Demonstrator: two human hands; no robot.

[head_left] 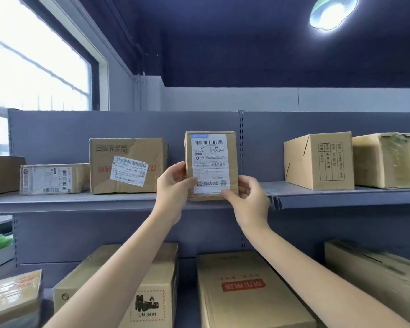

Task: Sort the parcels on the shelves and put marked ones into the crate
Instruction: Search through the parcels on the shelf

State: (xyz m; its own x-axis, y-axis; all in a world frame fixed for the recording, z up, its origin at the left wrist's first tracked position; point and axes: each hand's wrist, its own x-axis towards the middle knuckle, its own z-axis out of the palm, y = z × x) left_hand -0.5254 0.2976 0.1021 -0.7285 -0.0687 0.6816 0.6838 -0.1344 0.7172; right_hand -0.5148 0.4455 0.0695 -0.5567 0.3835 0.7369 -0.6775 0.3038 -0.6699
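A small cardboard parcel point(211, 162) with a white shipping label facing me stands upright at the front of the upper shelf point(81, 202). My left hand point(173, 183) grips its left edge and my right hand point(249, 197) grips its lower right corner. Whether the parcel rests on the shelf or is lifted just off it I cannot tell. No crate is in view.
Left on the upper shelf sit a large labelled box point(128, 165) and a flat labelled box point(53, 178). Two plain boxes point(320, 159) stand at the right. The lower shelf holds several boxes, one marked UN 3481 point(149, 301). A window point(38, 62) is at the left.
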